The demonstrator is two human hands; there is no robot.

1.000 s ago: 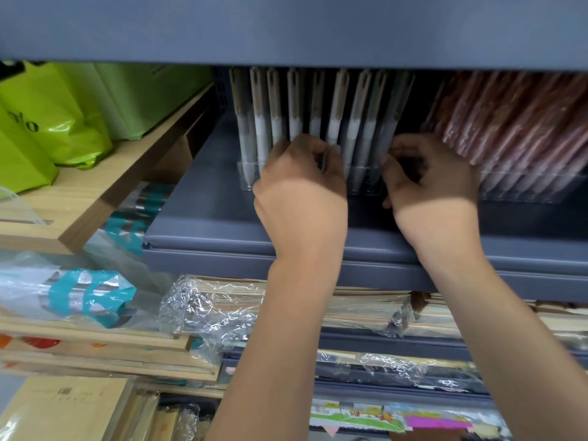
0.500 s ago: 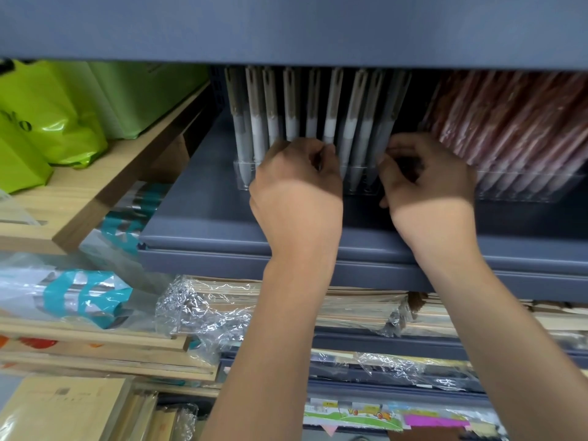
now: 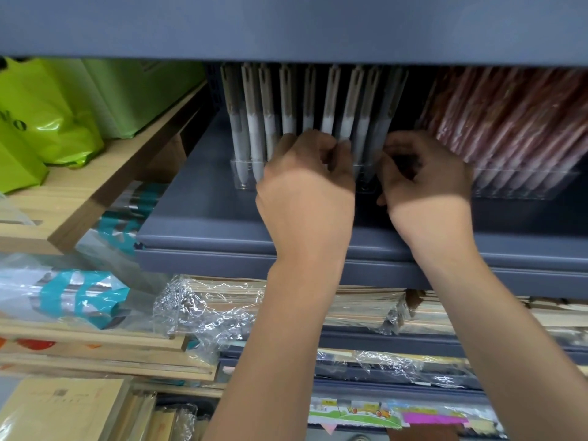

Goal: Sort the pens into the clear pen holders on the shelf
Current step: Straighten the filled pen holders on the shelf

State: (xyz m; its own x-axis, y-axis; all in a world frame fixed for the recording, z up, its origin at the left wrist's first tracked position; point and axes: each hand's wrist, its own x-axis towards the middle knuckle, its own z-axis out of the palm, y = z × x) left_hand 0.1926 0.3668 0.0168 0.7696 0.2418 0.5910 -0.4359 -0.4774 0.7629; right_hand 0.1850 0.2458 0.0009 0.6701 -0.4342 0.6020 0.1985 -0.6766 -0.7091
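Grey-blue metal makes up the shelf, and on it, toward 12 o'clock in the view, a clear pen holder carries a row of white pens with tan upper halves. They stand tips down and lean slightly back under the shelf board above.

The left hand reaches in at the middle of that row. Its fingers are curled, with the thumb drawn close, closing on the lower barrels of the white pens there. The right hand is just beside it at 3 o'clock, at the right end of the holder. Its fingers are curled inward too, but they lie in shadow, and I cannot tell whether they grip a pen, the holder's edge or nothing. The two hands are close but apart.

At 3 o'clock of the right hand, a second clear holder is packed with red pens, blurred and leaning. At 9 o'clock of the view, green bags sit on a wooden shelf. Toward 7 o'clock lie teal-banded packs in clear wrap, and at 6 o'clock, below the metal shelf, are plastic-wrapped stacks.
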